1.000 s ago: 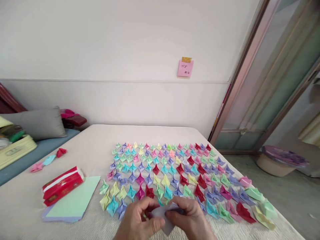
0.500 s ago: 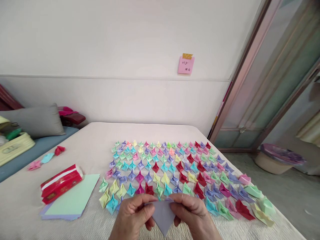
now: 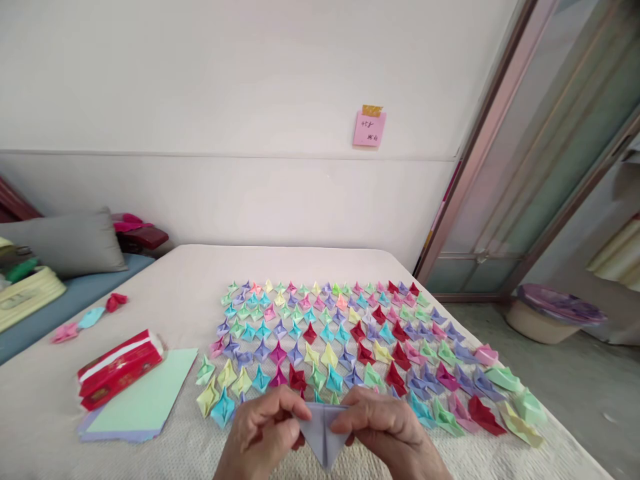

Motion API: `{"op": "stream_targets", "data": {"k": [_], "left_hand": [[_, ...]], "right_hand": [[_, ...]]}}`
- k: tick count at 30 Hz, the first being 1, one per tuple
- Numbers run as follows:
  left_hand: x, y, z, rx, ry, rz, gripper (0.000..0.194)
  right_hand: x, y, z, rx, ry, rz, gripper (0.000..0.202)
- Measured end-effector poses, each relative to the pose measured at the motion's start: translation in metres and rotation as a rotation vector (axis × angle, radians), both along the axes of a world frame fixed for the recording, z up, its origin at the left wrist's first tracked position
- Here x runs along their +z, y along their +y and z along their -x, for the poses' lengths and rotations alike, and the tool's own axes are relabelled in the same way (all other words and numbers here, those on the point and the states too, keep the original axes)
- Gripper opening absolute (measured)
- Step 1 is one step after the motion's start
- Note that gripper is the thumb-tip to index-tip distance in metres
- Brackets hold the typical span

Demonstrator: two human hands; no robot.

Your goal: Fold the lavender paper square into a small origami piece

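Note:
My left hand (image 3: 260,433) and my right hand (image 3: 390,430) both pinch a folded lavender paper (image 3: 324,433) at the bottom middle of the view. The paper forms a downward-pointing triangle with a centre crease, its top edge held between thumbs and fingers. Just beyond my hands, several rows of small folded paper boats (image 3: 350,340) in red, blue, green, yellow, pink and purple cover the cream-cloth table (image 3: 190,293).
A stack of green and lavender paper sheets (image 3: 143,403) lies at the left, with a red packet (image 3: 117,367) on its edge. Loose folded pieces (image 3: 90,318) sit farther left. A grey cushion (image 3: 70,240), a pink wall note (image 3: 369,128) and a basin (image 3: 553,317) on the floor surround the table.
The lavender paper has been turned and flattened from a crumpled fold into a clean downward triangle with a centre crease. Both hands have shifted slightly apart along its top edge.

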State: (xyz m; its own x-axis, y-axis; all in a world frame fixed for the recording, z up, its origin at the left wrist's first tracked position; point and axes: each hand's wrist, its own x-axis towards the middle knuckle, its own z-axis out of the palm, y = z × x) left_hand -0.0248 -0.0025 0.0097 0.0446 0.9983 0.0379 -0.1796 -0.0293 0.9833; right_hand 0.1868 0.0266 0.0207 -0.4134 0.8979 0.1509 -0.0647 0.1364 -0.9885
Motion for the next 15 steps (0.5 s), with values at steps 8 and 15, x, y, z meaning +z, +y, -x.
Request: {"op": "stream_targets", "data": {"k": [8, 15], "left_hand": [[-0.014, -0.001, -0.014, 0.109, -0.115, 0.001, 0.031], [0.002, -0.007, -0.019, 0.167, -0.152, 0.042, 0.046]], "right_hand": [[-0.003, 0.002, 0.003, 0.065, -0.014, -0.193, 0.019], [0.003, -0.005, 0.0, 0.024, 0.058, -0.018, 0.019]]}}
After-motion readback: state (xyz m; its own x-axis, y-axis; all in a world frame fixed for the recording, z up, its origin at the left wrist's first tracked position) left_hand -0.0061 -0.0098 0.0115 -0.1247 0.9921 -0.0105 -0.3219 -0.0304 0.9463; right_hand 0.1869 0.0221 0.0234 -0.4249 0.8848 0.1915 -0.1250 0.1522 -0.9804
